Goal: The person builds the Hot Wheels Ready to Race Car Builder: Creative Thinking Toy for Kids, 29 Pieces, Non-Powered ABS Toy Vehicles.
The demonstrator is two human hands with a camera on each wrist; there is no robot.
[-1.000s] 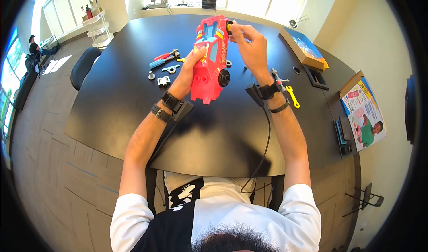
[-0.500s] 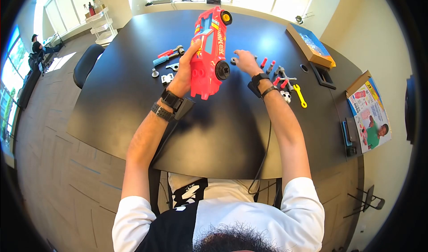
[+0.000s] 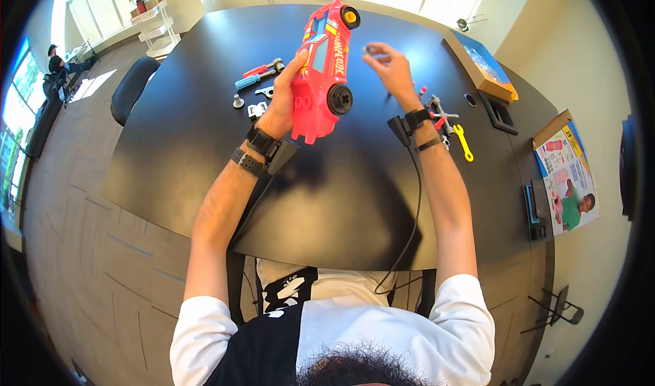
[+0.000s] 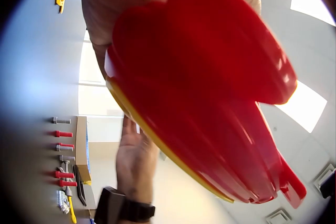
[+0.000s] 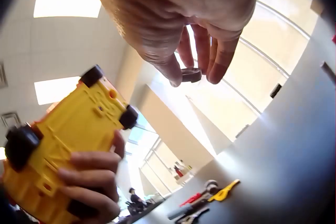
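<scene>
My left hand (image 3: 278, 106) grips a red toy car (image 3: 318, 109) by its side, raised above the table. One near black wheel (image 3: 340, 99) has a dark hub, while the far wheel (image 3: 350, 17) shows a yellow centre. Fingers wrap under the car's yellow underside (image 5: 79, 134) in the right wrist view. To the right of the car, my right hand (image 3: 396, 73) pinches a small dark grey ring (image 5: 191, 75) between thumb and fingers, held apart from the car. In the left wrist view the car's red body (image 4: 199, 77) fills most of the picture.
Left on the black table (image 3: 205, 181) lie a blue-handled screwdriver (image 3: 248, 81), a toy hammer and white parts. Red and grey bolts and a yellow wrench (image 3: 463, 144) lie at right. Beyond are an open cardboard box (image 3: 501, 89) and a printed toy box (image 3: 573, 181).
My right hand left the far wheel, reached down to the ring on the table, and has lifted it toward the car. My left hand keeps hold of the car.
</scene>
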